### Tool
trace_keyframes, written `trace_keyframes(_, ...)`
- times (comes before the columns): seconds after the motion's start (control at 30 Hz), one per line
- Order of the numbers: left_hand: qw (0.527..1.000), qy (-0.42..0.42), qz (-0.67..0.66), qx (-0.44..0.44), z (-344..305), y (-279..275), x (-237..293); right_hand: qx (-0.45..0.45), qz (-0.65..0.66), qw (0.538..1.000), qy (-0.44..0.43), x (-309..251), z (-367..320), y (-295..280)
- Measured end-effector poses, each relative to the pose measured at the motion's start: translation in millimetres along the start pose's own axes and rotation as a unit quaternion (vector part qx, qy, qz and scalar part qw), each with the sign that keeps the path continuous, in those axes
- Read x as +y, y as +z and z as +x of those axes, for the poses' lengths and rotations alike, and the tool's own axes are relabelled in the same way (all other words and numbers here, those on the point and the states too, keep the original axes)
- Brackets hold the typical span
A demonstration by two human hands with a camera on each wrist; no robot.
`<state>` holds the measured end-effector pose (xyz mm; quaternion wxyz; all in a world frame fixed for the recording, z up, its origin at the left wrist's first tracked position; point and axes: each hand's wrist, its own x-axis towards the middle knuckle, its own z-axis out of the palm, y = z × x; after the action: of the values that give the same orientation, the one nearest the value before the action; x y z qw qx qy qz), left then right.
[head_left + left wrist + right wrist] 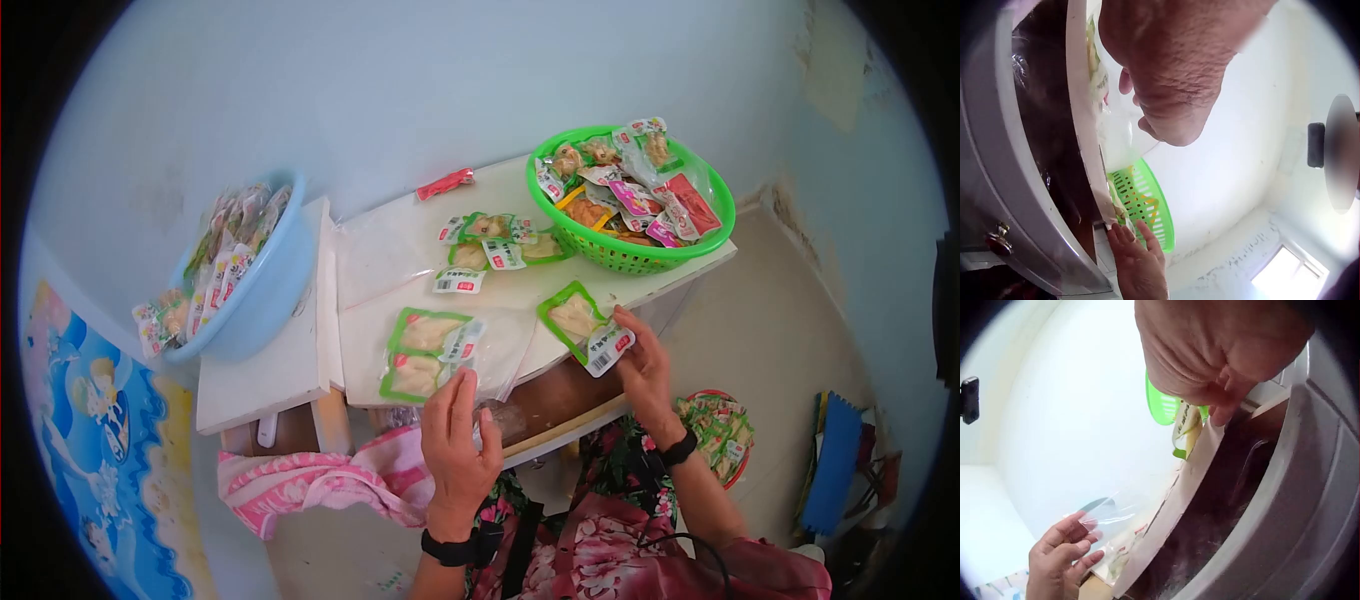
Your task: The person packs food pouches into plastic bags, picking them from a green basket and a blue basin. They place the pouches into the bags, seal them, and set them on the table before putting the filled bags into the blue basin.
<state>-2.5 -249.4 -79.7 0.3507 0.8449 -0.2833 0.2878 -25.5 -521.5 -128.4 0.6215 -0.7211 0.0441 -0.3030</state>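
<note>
At the table's front edge, my left hand (460,445) pinches the rim of a clear plastic bag (1119,512), whose film stands up from the fingers in the right wrist view. Inside that bag lie two green-edged food packets (418,372), side by side. My right hand (648,375) holds a similar packet (575,315) by its white-label end, and this packet tilts over the table edge. The fingertips in the right wrist view are partly hidden behind the hand's heel. Behind lies a small group of green-edged packets (490,240).
A green basket (640,262) heaped with mixed packets stands at the back right. On the left is a blue basin (265,310) of packets. A red packet (445,184) lies at the back. An open drawer (560,400) and a pink towel (340,480) are below the tabletop.
</note>
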Motion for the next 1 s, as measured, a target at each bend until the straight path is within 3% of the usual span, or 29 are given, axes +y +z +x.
trace_keyframes(0.1,1.000,0.003,0.000,-0.010,-2,5,4,-0.002,-0.193,0.977,-0.095,-2,-4,3)
trace_keyframes(0.17,1.000,0.008,0.012,-0.019,-3,7,5,-0.021,-0.381,0.908,-0.174,-21,1,3)
trace_keyframes(0.27,0.997,0.022,0.065,-0.018,3,3,15,-0.003,-0.472,0.841,-0.266,-33,14,0)
trace_keyframes(0.37,0.997,0.022,0.076,-0.014,7,3,23,-0.021,-0.386,0.882,-0.269,-25,24,-9)
trace_keyframes(0.47,0.995,0.008,0.093,-0.017,10,6,25,0.009,-0.193,0.972,-0.137,-31,19,-9)
trace_keyframes(0.5,0.996,0.001,0.084,-0.006,10,8,25,0.010,-0.092,0.995,-0.041,-36,15,-9)
trace_keyframes(0.57,0.998,-0.013,0.063,0.016,9,15,23,0.017,0.113,0.982,0.148,-47,7,-7)
trace_keyframes(0.77,0.998,-0.038,0.040,0.018,13,22,20,-0.003,0.250,0.930,0.268,-38,-28,-3)
trace_keyframes(1.0,0.999,0.000,0.012,0.048,14,26,17,0.004,0.306,0.901,0.308,-41,-29,9)
